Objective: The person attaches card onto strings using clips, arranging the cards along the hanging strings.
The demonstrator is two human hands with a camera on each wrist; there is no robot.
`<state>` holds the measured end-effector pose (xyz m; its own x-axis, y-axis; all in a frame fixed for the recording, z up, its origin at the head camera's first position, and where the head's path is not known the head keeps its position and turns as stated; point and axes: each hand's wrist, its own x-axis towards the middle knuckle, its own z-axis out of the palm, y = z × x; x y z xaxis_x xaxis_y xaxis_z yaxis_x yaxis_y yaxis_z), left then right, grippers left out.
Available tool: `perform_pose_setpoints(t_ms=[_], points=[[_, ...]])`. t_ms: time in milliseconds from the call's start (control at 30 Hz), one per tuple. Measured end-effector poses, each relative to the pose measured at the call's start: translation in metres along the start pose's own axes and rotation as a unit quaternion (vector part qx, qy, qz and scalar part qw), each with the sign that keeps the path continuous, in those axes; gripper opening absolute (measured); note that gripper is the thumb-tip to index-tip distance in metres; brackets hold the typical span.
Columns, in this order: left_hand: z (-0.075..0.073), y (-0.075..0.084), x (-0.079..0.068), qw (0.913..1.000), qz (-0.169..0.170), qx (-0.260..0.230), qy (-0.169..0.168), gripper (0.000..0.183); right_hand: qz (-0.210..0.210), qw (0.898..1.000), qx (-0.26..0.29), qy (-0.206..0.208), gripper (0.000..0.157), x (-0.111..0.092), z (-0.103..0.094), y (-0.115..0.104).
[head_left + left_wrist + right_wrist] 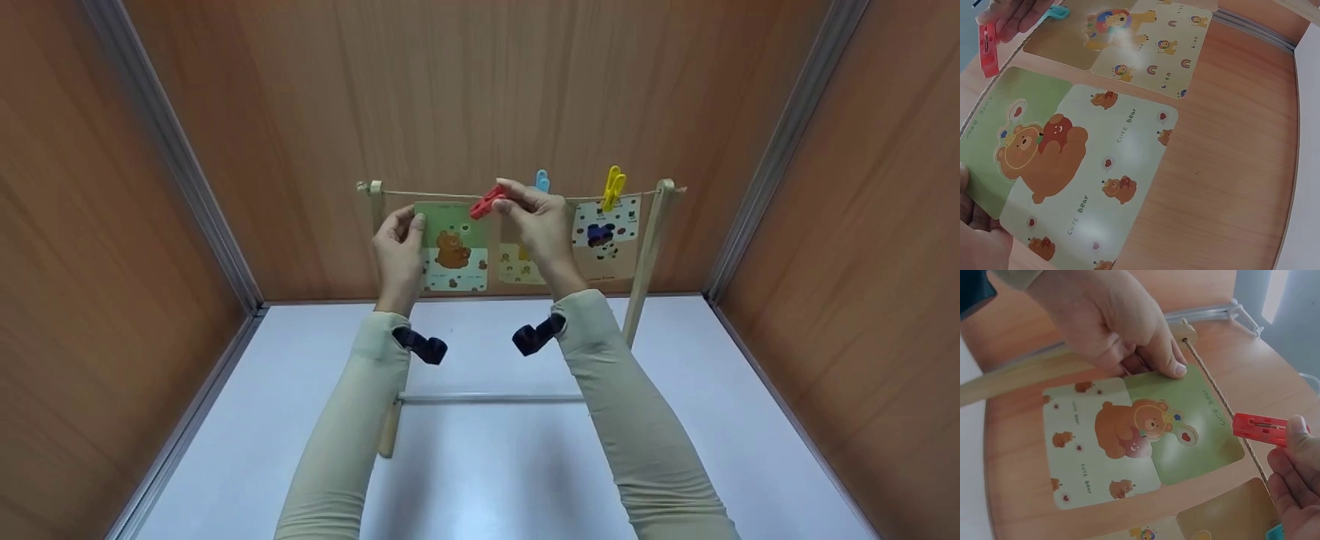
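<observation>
My left hand (399, 251) pinches the left edge of a green and white bear card (454, 259) near its top corner, thumb in front. The card hangs upright just below the string (431, 194). In my right hand (544, 229) a red clothespin (487, 202) is pinched between thumb and fingers, close to the card's upper right corner. The right wrist view shows the red clothespin (1261, 429) overlapping the string (1219, 391), beside the green end of the bear card (1190, 422).
A lion card (517, 264) hangs beneath a blue clothespin (542, 180), partly behind my right hand. Farther right, a yellow clothespin (613, 187) holds a dotted card (606, 232). Wooden posts (649, 262) carry the string, and a pale crossbar (491, 397) lies low in front.
</observation>
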<state>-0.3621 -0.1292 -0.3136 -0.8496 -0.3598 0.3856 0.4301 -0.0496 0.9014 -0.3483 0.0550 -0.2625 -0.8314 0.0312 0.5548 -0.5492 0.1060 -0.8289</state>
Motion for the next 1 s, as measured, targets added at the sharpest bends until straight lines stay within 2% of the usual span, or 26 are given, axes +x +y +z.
perform_pose_setpoints(t_ms=[200, 400, 667, 1000], points=[[0.0, 0.001, 0.001, 0.9995, 0.004, -0.03, -0.003, 0.027, -0.019, 0.999, -0.021, 0.015, 0.03, 0.005, 0.005, -0.002], [-0.001, 0.001, 0.002, 0.9996, 0.012, -0.021, -0.012, 0.027, -0.019, 0.999, -0.01, 0.025, 0.031, 0.008, 0.01, -0.005], [0.0, 0.003, 0.002, 0.9995, 0.016, -0.013, -0.023, 0.026, -0.037, 0.998, -0.035, 0.044, 0.031, 0.013, 0.018, -0.008], [0.001, 0.003, 0.004, 0.9998, 0.01, -0.004, -0.017, 0.027, -0.034, 0.998, -0.028, 0.039, 0.03, 0.018, 0.028, -0.006]])
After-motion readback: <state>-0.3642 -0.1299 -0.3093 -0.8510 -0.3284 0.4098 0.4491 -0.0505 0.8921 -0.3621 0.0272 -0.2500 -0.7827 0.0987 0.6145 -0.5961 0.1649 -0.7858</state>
